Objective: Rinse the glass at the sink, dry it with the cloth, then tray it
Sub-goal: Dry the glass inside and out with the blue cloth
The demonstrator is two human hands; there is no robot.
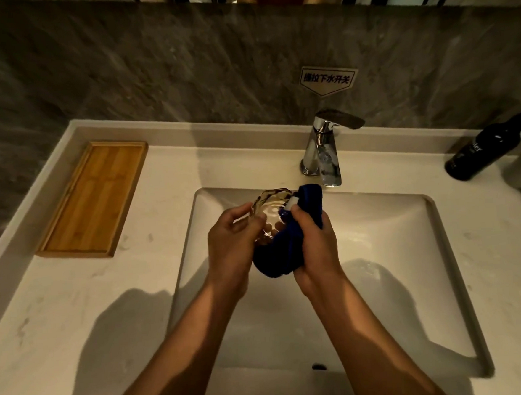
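Observation:
Over the white sink basin my left hand grips a clear faceted glass, its mouth tilted toward me. My right hand holds a dark blue cloth wrapped against the glass's right side and underside. A white label on the cloth shows at the glass rim. The bamboo tray lies bare on the counter at the left, well apart from both hands. The chrome tap stands just behind the glass, and no water runs from it.
A black bottle lies tilted at the counter's right end by the wall. A sign with printed characters is stuck on the grey stone wall above the tap. White countertop spreads on both sides of the basin.

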